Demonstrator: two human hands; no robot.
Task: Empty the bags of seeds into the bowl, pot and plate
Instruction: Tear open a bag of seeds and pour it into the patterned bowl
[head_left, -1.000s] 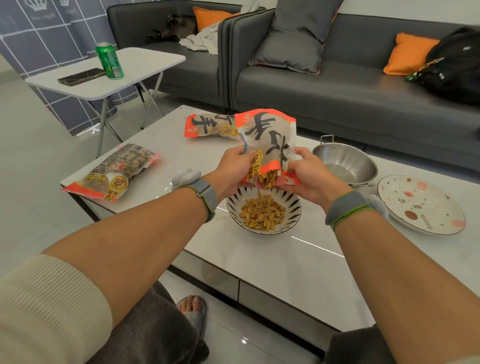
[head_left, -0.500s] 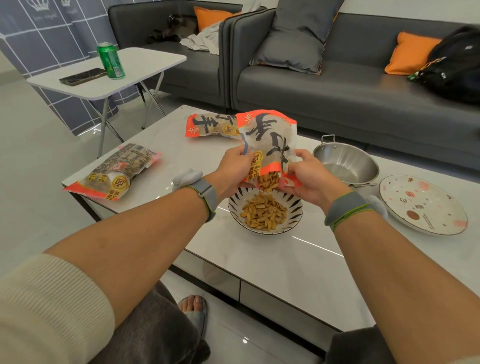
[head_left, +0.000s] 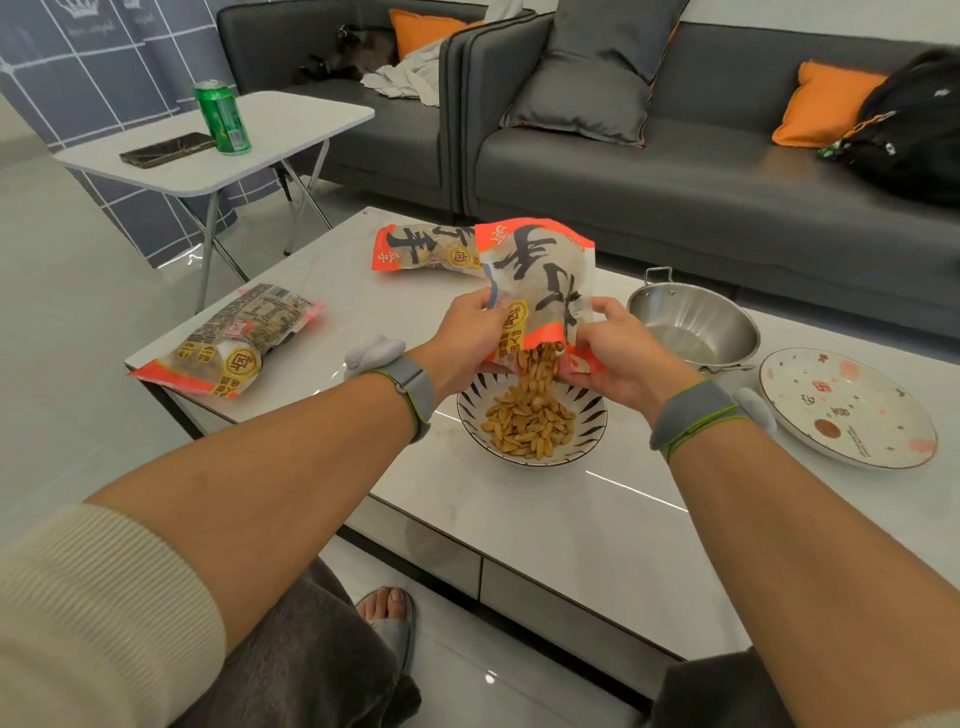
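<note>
An orange and white seed bag (head_left: 537, 280) hangs upside down over a striped bowl (head_left: 592, 434), mouth down. My left hand (head_left: 470, 340) grips its left side and my right hand (head_left: 618, 353) grips the lower right corner. Seeds (head_left: 540, 364) stream from the opening onto the heap of seeds (head_left: 527, 423) in the bowl. A steel pot (head_left: 693, 325) stands to the right of the bag, and a patterned plate (head_left: 847, 408) lies further right. Two more bags lie on the table: one at the far side (head_left: 421, 249), one near the left edge (head_left: 234, 338).
The white coffee table (head_left: 545, 514) fronts a grey sofa (head_left: 675, 171) with cushions and a black backpack (head_left: 914, 130). A small side table (head_left: 291, 130) at the left holds a green can (head_left: 223, 117) and a phone (head_left: 169, 149). My foot (head_left: 387, 610) rests below the table's edge.
The bag stays held over the bowl while more seeds drop out, and the heap in the bowl has grown a little. Both hands have hardly moved.
</note>
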